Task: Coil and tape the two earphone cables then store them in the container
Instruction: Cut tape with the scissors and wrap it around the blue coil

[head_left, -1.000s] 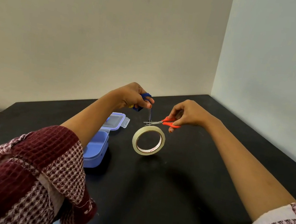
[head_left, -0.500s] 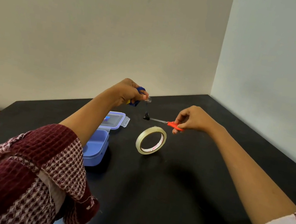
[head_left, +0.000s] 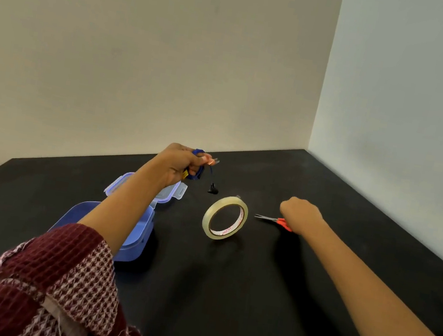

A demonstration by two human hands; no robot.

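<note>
Careful: your left hand (head_left: 179, 165) pinches the coiled blue earphone cable (head_left: 196, 170) above the open container (head_left: 135, 238) with a loose tape strip (head_left: 213, 161) at the fingertips, right hand (head_left: 301, 215) closed on the scissors (head_left: 275, 220) — strip could stick to itself, coil could spring loose.

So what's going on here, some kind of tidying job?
A person is bundling earphones. The left hand holds a coiled blue earphone cable above the black table, a cut piece of tape at its fingers. The right hand has the orange scissors low by the table. The tape roll stands on edge between them, and the blue container sits open.
</note>
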